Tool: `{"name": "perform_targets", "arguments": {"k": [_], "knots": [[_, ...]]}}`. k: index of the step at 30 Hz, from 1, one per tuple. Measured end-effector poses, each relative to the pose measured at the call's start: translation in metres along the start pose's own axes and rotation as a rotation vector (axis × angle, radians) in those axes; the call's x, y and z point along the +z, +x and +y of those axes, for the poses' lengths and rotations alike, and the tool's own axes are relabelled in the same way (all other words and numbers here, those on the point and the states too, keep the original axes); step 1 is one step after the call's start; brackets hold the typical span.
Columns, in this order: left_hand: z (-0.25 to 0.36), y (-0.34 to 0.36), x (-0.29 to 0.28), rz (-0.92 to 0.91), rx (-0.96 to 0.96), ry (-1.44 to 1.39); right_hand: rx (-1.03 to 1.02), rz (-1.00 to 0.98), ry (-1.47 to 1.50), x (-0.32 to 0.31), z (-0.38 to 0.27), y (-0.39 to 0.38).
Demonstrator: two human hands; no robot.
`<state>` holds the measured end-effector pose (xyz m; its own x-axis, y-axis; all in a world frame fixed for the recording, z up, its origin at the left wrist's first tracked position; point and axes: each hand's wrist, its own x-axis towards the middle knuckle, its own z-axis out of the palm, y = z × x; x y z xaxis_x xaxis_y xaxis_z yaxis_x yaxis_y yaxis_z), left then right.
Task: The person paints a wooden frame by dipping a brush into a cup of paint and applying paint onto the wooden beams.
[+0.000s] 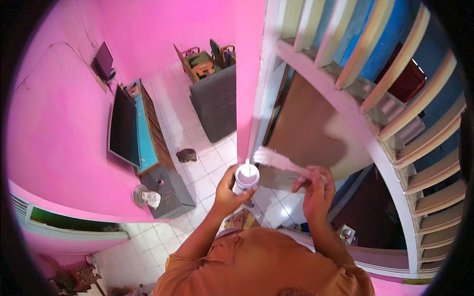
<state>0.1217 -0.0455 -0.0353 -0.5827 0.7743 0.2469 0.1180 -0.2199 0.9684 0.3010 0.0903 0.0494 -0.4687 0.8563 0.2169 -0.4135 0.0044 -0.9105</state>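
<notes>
My left hand (228, 195) is wrapped round a small white tub (239, 187), held upright with its open top facing up. Pale paint shows inside, and a streak of it runs over the far rim. To the right, my right hand (318, 192) grips the handle of a paintbrush (281, 162) smeared with pale paint. The brush's bristles point left, just beyond the tub and apart from it. Close to the bristles rises the white door frame (260, 98), beside the end of a pink wall (249, 64).
A brown door (316, 128) stands past the brush, below a curved row of cream slats (365, 44). At left, a large television (123, 126) stands on a turquoise-topped cabinet (146, 123). A dark sofa (215, 103) and a dark cat-like shape (186, 155) are on the tiled floor.
</notes>
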Motion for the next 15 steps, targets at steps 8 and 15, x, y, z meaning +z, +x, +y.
{"name": "perform_targets", "arguments": {"k": [8,15], "knots": [[0.006,0.033,-0.042,0.087,-0.010,-0.036,-0.169,-0.067,-0.057,0.041,-0.002,0.036],[0.004,0.052,-0.057,0.100,0.097,0.015,-0.206,-0.208,-0.290,0.072,-0.007,0.045]]}}
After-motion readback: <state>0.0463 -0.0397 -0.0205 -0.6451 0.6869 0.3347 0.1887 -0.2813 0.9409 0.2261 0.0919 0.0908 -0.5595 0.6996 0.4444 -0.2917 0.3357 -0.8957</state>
